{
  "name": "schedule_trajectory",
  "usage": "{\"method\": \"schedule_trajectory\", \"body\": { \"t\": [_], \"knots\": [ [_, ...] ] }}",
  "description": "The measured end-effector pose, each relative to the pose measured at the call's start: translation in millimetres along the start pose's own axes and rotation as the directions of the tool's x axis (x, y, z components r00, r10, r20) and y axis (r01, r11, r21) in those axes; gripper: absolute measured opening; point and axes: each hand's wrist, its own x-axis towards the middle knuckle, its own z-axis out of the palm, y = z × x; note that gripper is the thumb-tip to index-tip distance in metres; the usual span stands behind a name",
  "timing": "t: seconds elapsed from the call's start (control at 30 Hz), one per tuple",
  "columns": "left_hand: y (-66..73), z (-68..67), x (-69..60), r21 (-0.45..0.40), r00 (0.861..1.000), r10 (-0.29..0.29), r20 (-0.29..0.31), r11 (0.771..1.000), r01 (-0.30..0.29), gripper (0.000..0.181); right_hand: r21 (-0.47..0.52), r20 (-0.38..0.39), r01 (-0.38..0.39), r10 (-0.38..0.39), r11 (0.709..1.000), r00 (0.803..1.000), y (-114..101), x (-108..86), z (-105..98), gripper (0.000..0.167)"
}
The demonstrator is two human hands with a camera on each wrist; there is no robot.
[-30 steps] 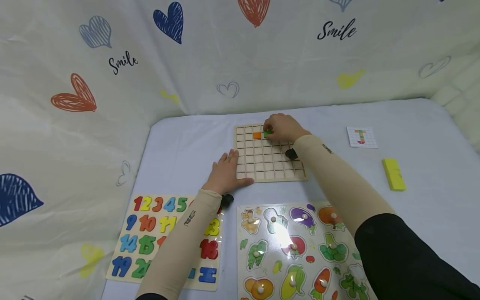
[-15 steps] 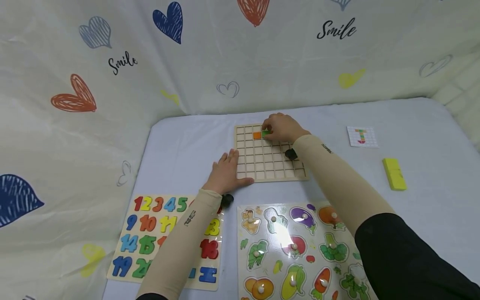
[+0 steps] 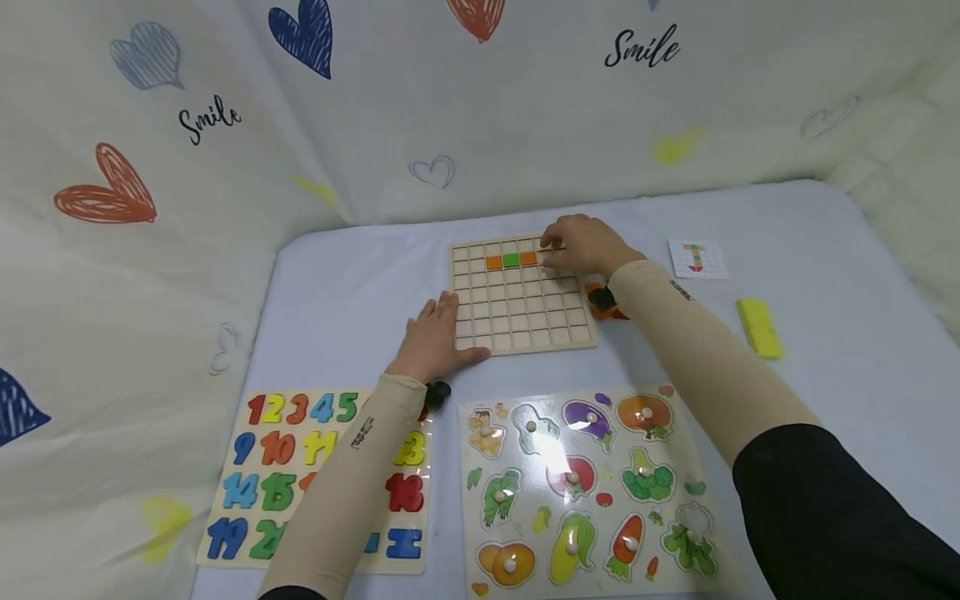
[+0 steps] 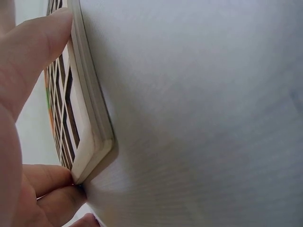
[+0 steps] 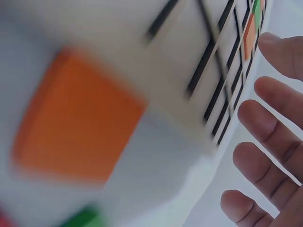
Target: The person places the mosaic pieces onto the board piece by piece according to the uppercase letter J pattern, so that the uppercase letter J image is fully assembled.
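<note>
A wooden grid board (image 3: 510,316) lies on the white table. In its second row from the back sit an orange tile (image 3: 493,262), a green tile (image 3: 511,260) and another orange tile (image 3: 528,258), side by side. My left hand (image 3: 431,342) rests at the board's near left corner, thumb on the front edge and straight fingers along the left side. Over the board's far right corner is my right hand (image 3: 588,243), just right of the tiles; the right wrist view shows its fingers (image 5: 258,161) spread apart and holding nothing.
Loose orange (image 5: 80,118) and green (image 5: 85,218) pieces lie by the board's right edge, partly behind the right wrist. A pattern card (image 3: 697,259) and a yellow block (image 3: 760,328) lie right. In front are a number puzzle (image 3: 315,483) and a vegetable puzzle (image 3: 577,492).
A second orange tile now shows beside the green one, which lies uncovered. My right hand has let go and shifted right relative to the board. The head view has turned slightly; the left hand stays.
</note>
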Motion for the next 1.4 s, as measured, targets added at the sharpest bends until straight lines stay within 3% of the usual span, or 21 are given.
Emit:
{"method": "schedule_trajectory", "body": {
  "t": [0.37,0.63,1.03,1.4],
  "knots": [
    [3.1,-4.2,-3.9,-0.014,1.000,-0.001,0.011,1.000,0.002,0.115,0.010,0.018,-0.045,0.045,0.999,0.999,30.0,-38.7,-4.0,0.034],
    [-0.6,-1.6,-1.8,-0.007,1.000,-0.001,0.014,1.000,0.001,0.117,0.045,0.037,-0.106,0.104,0.993,0.994,33.5,-57.9,-4.0,0.034],
    [-0.8,0.0,-1.7,-0.004,1.000,0.012,0.012,1.000,-0.012,0.117,0.024,0.048,-0.079,0.077,0.997,0.996,28.3,-68.3,8.2,0.027],
    [0.9,-1.8,-2.1,0.004,1.000,0.014,0.012,1.000,-0.014,0.116,-0.014,0.014,-0.044,0.044,0.999,0.999,28.4,-68.3,12.6,0.023]
  ]
}}
